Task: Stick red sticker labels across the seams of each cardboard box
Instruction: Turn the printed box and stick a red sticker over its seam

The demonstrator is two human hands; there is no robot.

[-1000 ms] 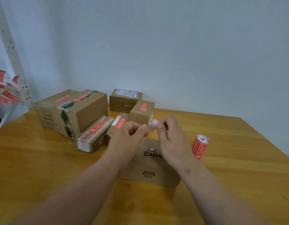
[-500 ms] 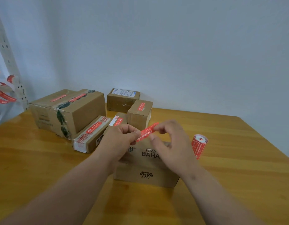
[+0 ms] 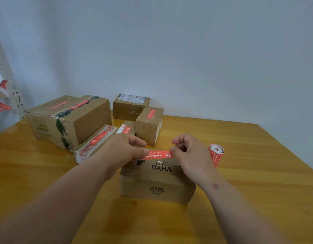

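Head view: a red sticker label (image 3: pixel 157 154) is held stretched out flat between both hands, just above the far top edge of the BAHA box (image 3: pixel 156 180). Its left end is pinched by the left hand (image 3: pixel 124 150) between thumb and curled fingers; its right end is pinched by the right hand (image 3: pixel 188 152), fingers curled. Whether the label already touches the box cannot be told.

Compared with half a second ago, the label is now pulled out to full length and level, where it was seen tilted and bunched between hands set close together; the hands are now spread apart and lowered toward the box. One second ago only a pale scrap was seen between the fingertips.

The BAHA box is seen on the wooden table (image 3: pixel 257 191), nearest the camera, printed top facing up. The sticker roll (image 3: pixel 216 154) is seen right of the BAHA box, apart from it, not shifted on the table.

Behind and left of the BAHA box, other boxes are grouped: a large taped box (image 3: pixel 69 120) with red labels on top, a flat box (image 3: pixel 95 143) leaning against it, a small upright box (image 3: pixel 149 125) with a red label, a box with a white shipping label (image 3: pixel 131 106) farthest back. None of these is seen moved.

Far left of the BAHA box, a perforated white post (image 3: pixel 7 81) with loose red strips (image 3: pixel 0 104) is seen at the frame edge.
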